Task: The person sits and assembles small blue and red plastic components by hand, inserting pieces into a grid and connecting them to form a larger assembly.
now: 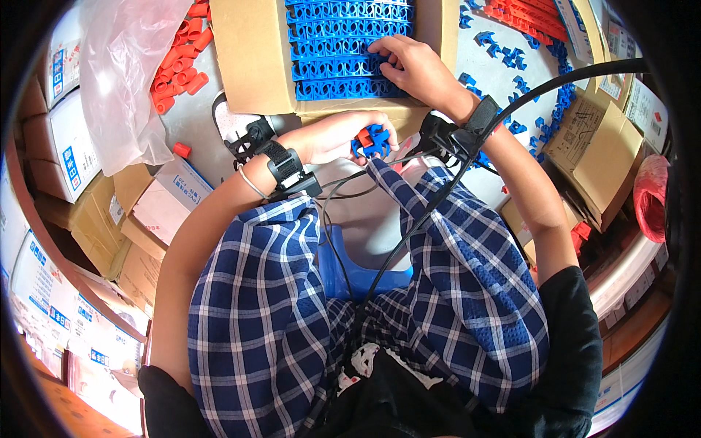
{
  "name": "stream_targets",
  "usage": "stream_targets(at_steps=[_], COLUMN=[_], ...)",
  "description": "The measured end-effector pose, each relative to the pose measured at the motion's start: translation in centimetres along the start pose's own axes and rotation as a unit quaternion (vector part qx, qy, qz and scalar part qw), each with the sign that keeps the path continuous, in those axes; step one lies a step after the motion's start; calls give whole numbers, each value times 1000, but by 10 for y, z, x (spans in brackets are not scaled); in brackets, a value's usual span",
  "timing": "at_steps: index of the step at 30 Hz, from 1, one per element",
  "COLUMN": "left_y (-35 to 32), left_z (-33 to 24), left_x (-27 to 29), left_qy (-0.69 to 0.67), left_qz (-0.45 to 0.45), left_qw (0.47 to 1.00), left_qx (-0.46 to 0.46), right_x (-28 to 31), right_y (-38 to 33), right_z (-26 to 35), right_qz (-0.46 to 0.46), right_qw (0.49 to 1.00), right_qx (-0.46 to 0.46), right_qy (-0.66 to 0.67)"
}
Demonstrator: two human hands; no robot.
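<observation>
Left hand [332, 139] — closed round a small blue-and-red moulded plastic clip [372, 141], held above the lap. Right hand [412, 66] — fingers spread, pressing rows of blue plastic clips [343, 51] inside the open cardboard box [252, 55]. Parts appear light and rigid; grip by the edges.

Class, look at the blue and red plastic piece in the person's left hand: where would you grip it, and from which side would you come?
Probably the blue plastic piece is best pinched across its outer side walls, coming from above. The left hand cups it from the left and below, so its top and right side stay exposed, while the right hand is busy at the box of blue pieces.
</observation>
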State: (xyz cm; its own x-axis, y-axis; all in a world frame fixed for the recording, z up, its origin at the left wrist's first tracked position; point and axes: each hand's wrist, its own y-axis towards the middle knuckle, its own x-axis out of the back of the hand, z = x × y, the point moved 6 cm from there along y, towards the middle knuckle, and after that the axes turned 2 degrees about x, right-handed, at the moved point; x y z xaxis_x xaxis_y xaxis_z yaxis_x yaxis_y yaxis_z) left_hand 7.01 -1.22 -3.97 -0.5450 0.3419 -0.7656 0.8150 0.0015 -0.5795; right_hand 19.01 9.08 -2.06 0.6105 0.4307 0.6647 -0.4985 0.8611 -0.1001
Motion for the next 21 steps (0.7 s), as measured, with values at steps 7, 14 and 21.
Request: stream_targets(at_steps=[7, 14, 21], left_y=[0, 0, -2], left_z=[0, 0, -2], left_x=[0, -1, -2], left_qy=[-5, -4, -7], left_qz=[7, 1, 8], left_qw=[1000, 1000, 1000], left_qx=[-8, 2, -1], right_x=[1, -1, 0], right_y=[1, 5, 4], right_z=[0, 1, 8], right_qz=[-31, -55, -71], right_qw=[999, 998, 996], right_qx=[8, 6, 47], right_qy=[19, 10, -22])
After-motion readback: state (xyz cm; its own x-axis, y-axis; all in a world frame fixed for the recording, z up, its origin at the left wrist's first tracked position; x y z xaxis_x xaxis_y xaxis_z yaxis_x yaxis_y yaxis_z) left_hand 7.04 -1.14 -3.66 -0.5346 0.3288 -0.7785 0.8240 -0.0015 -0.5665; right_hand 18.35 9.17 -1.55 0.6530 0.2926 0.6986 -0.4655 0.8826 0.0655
